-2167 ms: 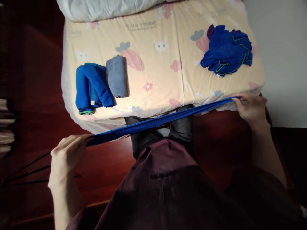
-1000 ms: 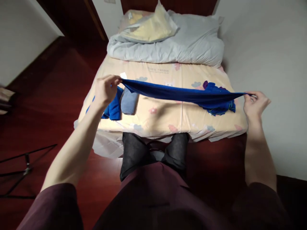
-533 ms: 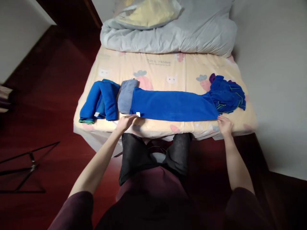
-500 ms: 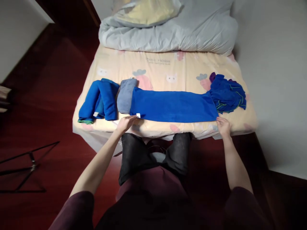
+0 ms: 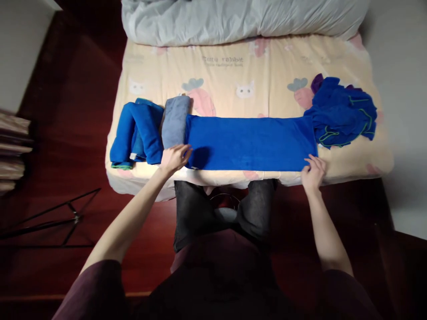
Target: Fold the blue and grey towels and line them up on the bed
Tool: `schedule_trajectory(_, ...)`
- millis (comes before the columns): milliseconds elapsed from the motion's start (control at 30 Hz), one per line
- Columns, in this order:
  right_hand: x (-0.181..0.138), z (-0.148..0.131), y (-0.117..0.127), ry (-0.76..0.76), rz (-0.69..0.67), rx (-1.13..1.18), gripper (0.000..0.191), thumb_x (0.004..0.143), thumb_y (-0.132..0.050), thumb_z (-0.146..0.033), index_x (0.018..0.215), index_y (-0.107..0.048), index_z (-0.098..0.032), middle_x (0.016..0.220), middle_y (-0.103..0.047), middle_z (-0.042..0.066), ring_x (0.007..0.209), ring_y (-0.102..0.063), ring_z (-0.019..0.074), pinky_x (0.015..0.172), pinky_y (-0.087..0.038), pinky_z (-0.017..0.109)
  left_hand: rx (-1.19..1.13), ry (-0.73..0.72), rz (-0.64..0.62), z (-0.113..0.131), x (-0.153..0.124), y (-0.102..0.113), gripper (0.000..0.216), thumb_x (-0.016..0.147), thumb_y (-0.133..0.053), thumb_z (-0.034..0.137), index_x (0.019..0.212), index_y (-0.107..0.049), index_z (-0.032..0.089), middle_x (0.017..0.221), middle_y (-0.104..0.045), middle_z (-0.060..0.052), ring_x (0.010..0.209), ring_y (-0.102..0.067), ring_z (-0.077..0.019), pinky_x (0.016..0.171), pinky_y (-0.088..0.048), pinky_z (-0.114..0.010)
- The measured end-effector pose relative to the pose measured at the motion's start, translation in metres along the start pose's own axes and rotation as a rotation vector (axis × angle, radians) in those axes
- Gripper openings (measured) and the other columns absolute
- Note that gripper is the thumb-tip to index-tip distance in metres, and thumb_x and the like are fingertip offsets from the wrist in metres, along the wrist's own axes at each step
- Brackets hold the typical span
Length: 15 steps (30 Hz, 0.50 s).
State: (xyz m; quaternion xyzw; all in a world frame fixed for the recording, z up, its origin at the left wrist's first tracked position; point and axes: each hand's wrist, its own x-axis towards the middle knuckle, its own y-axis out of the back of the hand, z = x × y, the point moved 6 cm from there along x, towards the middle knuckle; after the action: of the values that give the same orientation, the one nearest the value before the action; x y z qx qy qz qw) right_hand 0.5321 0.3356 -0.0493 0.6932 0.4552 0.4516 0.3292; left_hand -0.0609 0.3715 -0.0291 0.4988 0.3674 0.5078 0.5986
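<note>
A blue towel [image 5: 250,143] lies flat and lengthwise along the near side of the bed, its long edges nearly straight. My left hand [image 5: 175,158] hovers by its near left corner, fingers loosely bent and apart, casting a shadow on the cloth. At the near right corner is my right hand [image 5: 313,172], fingers spread, with the fingertips at the towel's edge. Neither hand grips the cloth. Against the towel's left end rests a folded grey-blue towel [image 5: 175,122].
Folded blue towels [image 5: 136,131] lie at the bed's left. A crumpled pile of blue cloths [image 5: 347,111] with green edging and some purple sits at the right. A grey quilt [image 5: 240,20] lies across the back. Black stand legs [image 5: 71,218] are on the floor at left.
Both hands have let go of the blue towel's near corners. The left has risen slightly, and the towel now lies flatter and straighter. The view has tilted down and come closer.
</note>
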Motion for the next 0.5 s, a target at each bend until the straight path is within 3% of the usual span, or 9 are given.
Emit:
schedule_trajectory(100,-0.009,-0.060,-0.036,0.055,-0.082,-0.014,0.051,0.093,-0.045,-0.023,0.138,-0.066,-0.021,0.157,-0.054,0.014,0.148,-0.044,0.0356,0.120,-0.036,0.065,0.017,0.000,0.025,0.012,0.062,0.005,0.048,0.100,-0.050,0.033,0.142,-0.063,0.015,0.152,-0.058,-0.019,0.142,-0.050,-0.0376,0.116,-0.041,-0.057)
schedule_trajectory(233,-0.027,-0.101,-0.087,0.041,-0.229,-0.066,0.060,0.101,-0.037,-0.032,0.159,-0.047,-0.019,0.173,-0.031,0.012,0.160,-0.025,0.0332,0.128,-0.019,0.066,0.137,0.123,-0.199,0.001,0.118,-0.020,0.066,0.094,-0.050,0.025,0.159,-0.046,0.014,0.174,-0.024,-0.017,0.161,-0.011,-0.0461,0.121,-0.006,-0.080)
schedule_trajectory(333,-0.034,-0.103,-0.104,0.014,-0.268,-0.109,0.063,0.104,-0.033,-0.034,0.164,-0.038,-0.019,0.176,-0.023,0.010,0.163,-0.018,0.0311,0.130,-0.013,0.064,0.181,0.221,-0.300,-0.020,0.124,-0.033,0.079,0.090,-0.052,0.026,0.166,-0.033,0.013,0.177,-0.014,-0.017,0.161,0.001,-0.0485,0.117,0.002,-0.086)
schedule_trajectory(500,-0.035,-0.098,-0.107,0.032,-0.274,-0.170,0.063,0.106,-0.031,-0.035,0.167,-0.033,-0.021,0.177,-0.019,0.008,0.164,-0.017,0.0304,0.130,-0.014,0.063,0.149,0.301,-0.254,-0.041,0.103,-0.033,0.086,0.093,-0.049,0.028,0.171,-0.015,0.016,0.177,-0.010,-0.018,0.162,0.001,-0.0476,0.116,-0.004,-0.087)
